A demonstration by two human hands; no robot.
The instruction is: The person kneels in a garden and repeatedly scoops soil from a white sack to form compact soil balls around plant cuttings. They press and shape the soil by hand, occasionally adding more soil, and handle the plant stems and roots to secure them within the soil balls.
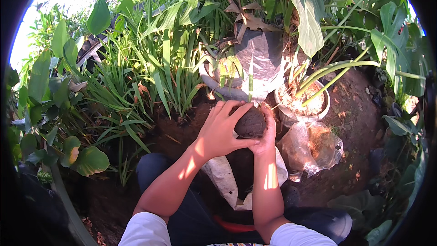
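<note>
Both my hands are cupped around a dark brown ball of soil, held above a white sack. My left hand wraps its left side, with the thumb below and the fingers over the top. My right hand supports the right side. A narrow green leaf stands upright just beyond the ball; whether it grows from the ball cannot be told. The white sack lies with its mouth open between my legs, dark soil inside it.
A white pot holding a thick-stemmed plant stands at the right. Nearer is a clear plastic bag with brown fibre. A black plant bag stands ahead. Long-leaved plants crowd the left. Something red lies by my legs.
</note>
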